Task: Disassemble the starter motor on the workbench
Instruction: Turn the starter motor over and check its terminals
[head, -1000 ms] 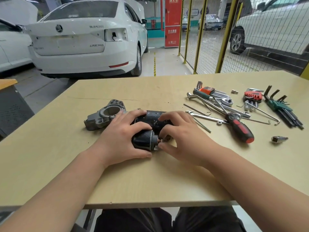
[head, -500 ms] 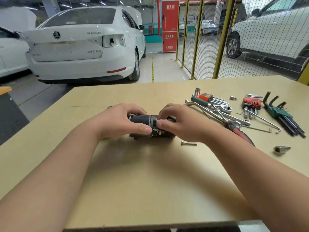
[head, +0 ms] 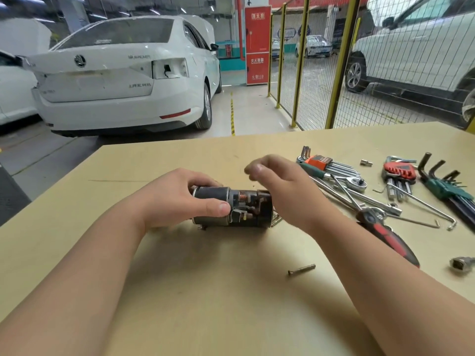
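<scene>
The starter motor body (head: pixel 232 210), a dark cylinder with copper brush parts showing in its middle, lies on its side on the workbench (head: pixel 205 291). My left hand (head: pixel 180 199) grips its left end, thumb across the front. My right hand (head: pixel 282 186) hovers over the right end with fingers loosely curled and nothing visible in them. A loose long bolt (head: pixel 301 269) lies on the bench in front of my right forearm. The aluminium nose housing seen earlier is hidden behind my left hand.
To the right lie hex key sets (head: pixel 331 163) (head: pixel 399 173) (head: pixel 447 188), a ratchet (head: pixel 354 182), a red-and-black screwdriver (head: pixel 385 232), a socket (head: pixel 461 264) and a small bit (head: pixel 366 162). Beyond the bench stand white cars (head: pixel 115 80) and a yellow mesh fence (head: pixel 339 62).
My right hand has let go of the motor's right end and lifted above it, exposing the brush assembly. A bolt now lies loose on the bench. The view has moved closer.
</scene>
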Demonstrator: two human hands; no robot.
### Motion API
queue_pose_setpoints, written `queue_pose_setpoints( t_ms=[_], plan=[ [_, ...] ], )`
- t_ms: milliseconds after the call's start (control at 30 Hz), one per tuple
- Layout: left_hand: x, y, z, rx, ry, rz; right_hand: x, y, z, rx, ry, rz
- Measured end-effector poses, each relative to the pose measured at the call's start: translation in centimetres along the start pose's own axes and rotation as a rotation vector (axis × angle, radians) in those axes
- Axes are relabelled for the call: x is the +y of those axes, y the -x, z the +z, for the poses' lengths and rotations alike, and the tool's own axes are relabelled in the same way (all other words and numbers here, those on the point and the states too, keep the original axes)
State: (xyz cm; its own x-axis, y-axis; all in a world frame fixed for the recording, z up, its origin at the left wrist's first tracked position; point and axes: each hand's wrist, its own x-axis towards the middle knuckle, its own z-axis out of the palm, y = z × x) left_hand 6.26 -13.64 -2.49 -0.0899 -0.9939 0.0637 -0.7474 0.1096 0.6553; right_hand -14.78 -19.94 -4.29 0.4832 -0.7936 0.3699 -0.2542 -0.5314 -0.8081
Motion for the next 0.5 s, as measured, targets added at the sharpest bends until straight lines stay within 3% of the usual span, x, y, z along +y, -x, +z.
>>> queue_pose_setpoints(
  t_ms=[133,200,500],
  plan=[
    [0.8,-0.7,-0.6,-0.017,-0.031,-0.044,0.5,0.0,0.2,-0.138,0.286,-0.025],
    [1.0,-1.2,-0.9,-0.013,-0.066,-0.060,0.9,-0.1,0.4,-0.151,0.307,-0.037],
    [1.4,-2.9,-1.4,-0.031,-0.125,-0.133,3.5,-0.2,1.7,0.119,0.131,-0.079]
  ],
)
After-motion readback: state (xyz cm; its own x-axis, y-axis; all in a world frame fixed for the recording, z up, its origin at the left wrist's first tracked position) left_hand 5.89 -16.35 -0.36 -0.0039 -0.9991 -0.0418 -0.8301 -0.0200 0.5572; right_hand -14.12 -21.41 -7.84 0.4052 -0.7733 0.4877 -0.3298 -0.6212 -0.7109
